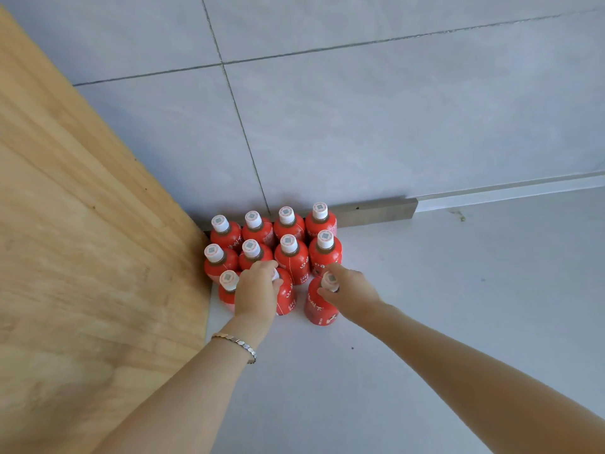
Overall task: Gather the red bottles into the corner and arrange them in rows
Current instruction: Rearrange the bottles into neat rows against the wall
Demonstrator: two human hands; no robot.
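Bottles [292,257] upright, caps up, hands [257,290] gripping two.

We see our left hand [257,290] covering the cap and neck of a red bottle [287,298] in the front row, beside the wooden panel [82,240], which the picture's left edge cuts off. The bottle labels are too blurred to read.

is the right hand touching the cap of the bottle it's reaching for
Touching. The head view shows the right hand with thumb and fingertips closed around the white cap of the front right bottle.
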